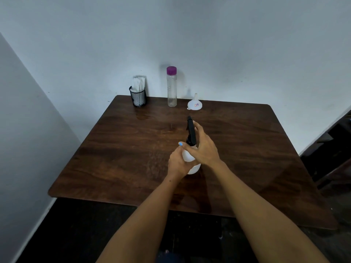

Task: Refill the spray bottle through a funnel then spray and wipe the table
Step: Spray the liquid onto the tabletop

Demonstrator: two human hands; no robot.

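Head view shows the spray bottle [191, 158] standing mid-table [114, 149], the left hand [178, 163] gripping its white body and the right hand [202, 149] curled around the black spray head [191, 132]. It looks light, smooth plastic, probably slippery; hold the body firmly while unscrewing.

Most of the white spray bottle [191, 164] body is covered by both hands. The sticker print on the funnel [195, 104], at 12 o'clock from it, cannot be read.
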